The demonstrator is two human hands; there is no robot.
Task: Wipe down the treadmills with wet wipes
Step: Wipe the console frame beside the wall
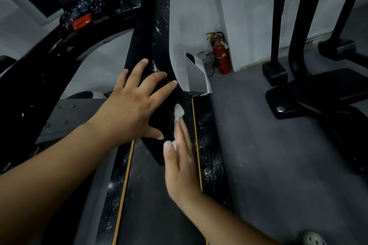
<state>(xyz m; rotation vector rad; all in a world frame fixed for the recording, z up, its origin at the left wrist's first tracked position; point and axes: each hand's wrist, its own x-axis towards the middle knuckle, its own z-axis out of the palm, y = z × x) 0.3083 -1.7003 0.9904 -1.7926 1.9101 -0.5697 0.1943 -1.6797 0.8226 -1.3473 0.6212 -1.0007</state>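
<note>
The person's left hand (129,105) lies flat on the black treadmill upright (151,26), its fingers (157,77) spread wide and released, gripping nothing. Just below the left thumb, the right hand (181,165) stands edge-on against the right face of the same post. Its fingers (184,131) are straight and held together, pressing a white wet wipe (178,112) to the post. The crumpled end of the wipe pokes out past the right fingertips, and a little more of it shows white by the thumb.

To the right of the right fingers runs the treadmill's side rail (209,155), black with a yellow stripe and speckled with white flecks. Beneath the right wrist lies the grey belt (155,205). Well above the left fingertips sits the console with a red button (82,22). Far beyond the fingers, against the wall, stand two red fire extinguishers (222,57). Off to the right, another black machine (298,45) rests on the grey floor (278,145).
</note>
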